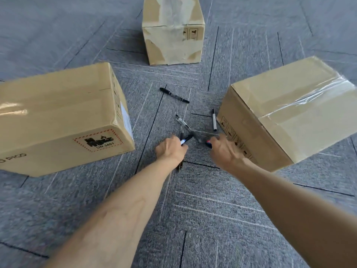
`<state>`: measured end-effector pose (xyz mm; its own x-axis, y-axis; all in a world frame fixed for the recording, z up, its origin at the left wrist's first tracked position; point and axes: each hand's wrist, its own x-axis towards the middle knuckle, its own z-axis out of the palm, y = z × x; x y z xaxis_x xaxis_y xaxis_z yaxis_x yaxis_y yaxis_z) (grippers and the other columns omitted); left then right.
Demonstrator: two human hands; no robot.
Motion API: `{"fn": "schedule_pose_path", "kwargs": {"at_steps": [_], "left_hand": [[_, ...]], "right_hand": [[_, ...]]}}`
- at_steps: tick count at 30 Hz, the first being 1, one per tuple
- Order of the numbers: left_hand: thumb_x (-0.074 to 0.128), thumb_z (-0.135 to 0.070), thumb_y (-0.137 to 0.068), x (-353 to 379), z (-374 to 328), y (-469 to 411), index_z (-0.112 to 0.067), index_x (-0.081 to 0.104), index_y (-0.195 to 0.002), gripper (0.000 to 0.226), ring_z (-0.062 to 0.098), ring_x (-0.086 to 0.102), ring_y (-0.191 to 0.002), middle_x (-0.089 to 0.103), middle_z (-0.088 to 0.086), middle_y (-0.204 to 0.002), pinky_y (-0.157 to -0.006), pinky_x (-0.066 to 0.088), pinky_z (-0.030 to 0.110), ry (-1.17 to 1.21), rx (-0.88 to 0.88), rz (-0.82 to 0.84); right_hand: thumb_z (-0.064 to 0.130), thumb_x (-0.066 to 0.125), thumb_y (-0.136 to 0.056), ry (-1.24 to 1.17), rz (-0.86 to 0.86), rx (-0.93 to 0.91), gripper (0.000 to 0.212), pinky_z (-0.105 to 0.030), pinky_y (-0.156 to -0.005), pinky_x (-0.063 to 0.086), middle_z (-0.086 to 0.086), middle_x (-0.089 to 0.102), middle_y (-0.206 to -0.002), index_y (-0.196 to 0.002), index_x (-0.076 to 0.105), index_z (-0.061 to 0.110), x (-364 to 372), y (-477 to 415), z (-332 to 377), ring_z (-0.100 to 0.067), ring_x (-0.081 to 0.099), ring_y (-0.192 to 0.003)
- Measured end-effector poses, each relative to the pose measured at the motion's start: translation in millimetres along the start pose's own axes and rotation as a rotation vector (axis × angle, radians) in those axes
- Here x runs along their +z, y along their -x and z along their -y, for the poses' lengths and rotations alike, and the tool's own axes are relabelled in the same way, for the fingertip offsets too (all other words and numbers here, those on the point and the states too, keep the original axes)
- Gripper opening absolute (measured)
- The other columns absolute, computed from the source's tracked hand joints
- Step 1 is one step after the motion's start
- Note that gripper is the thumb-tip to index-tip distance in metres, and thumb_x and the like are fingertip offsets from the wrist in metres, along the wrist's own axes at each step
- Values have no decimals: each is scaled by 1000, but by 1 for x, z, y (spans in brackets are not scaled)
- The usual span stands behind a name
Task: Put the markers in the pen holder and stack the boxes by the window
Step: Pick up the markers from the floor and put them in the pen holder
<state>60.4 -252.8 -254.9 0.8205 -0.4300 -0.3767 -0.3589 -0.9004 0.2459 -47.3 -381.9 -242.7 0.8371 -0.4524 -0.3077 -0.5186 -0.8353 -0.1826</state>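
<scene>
Head view looks down on grey carpet tiles (202, 209), where three taped cardboard boxes stand in a loose ring. The left box (58, 113), biggest in the picture, bears a UN 3481 label and the word PICO. The right box (289, 113) has clear tape across its top. The far box (173, 31) stands well apart from both, its tape patchy.

Two bare forearms reach into the gap between the left box and the right box. The left hand (171, 148) is curled round several markers: a capped marker (186, 139) with a white barrel juts from the top of the fist, and dark ends poke out below it. The right hand (225, 149), blurred and near the right box's near corner, pinches a red-ended marker (209, 142) at its fingertips. The hands are close together but not touching.

Three more lie loose on the carpet: a black marker (174, 95) farthest off, a pale marker (181, 121) just beyond the left hand, and a white marker (214, 120) just beside the right box.
</scene>
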Motion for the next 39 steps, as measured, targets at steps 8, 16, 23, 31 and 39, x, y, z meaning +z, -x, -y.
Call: {"fn": "schedule_pose_path", "kwargs": {"at_steps": [8,16,23,31,39], "left_hand": [[43,-48,-100,0,10,-13,-13,51,-97,35,12,39,-48,47,-4,-68,-43,31,23,181,2,43],[40,-29,-105,-17,-3,-39,-4,50,-120,31,19,63,-66,59,5,-87,-48,38,23,493,-106,92],[50,-26,-103,-24,-22,-54,0,50,-130,37,20,56,-65,63,13,-96,-53,47,27,605,-229,41],[65,-45,-91,-20,-37,-59,-6,56,-133,59,24,68,-88,69,9,-121,-48,39,25,519,-233,-14],[67,-38,-91,-15,-38,-49,-9,60,-97,30,9,41,-51,48,-2,-67,-43,29,23,344,-211,3]], "right_hand": [[-1,54,-96,79,44,12,23,-29,-66,58,-9,58,-102,-117,58,5,5,-17,-5,-20,62,-75],[21,37,-106,-49,-1,-54,21,-35,-50,51,-6,60,-83,-118,47,7,0,-12,-1,-20,55,-58],[31,37,-106,-404,-155,-95,26,-41,-50,45,-4,57,-72,-109,45,6,-19,-3,3,-19,48,-53],[40,45,-103,-513,-147,29,27,-37,-55,41,-9,62,-76,-96,46,14,-28,10,-12,-24,55,-61],[40,45,-103,-572,-126,83,28,-47,-59,55,-10,65,-80,-103,51,13,-29,24,-28,-24,59,-61]]}}
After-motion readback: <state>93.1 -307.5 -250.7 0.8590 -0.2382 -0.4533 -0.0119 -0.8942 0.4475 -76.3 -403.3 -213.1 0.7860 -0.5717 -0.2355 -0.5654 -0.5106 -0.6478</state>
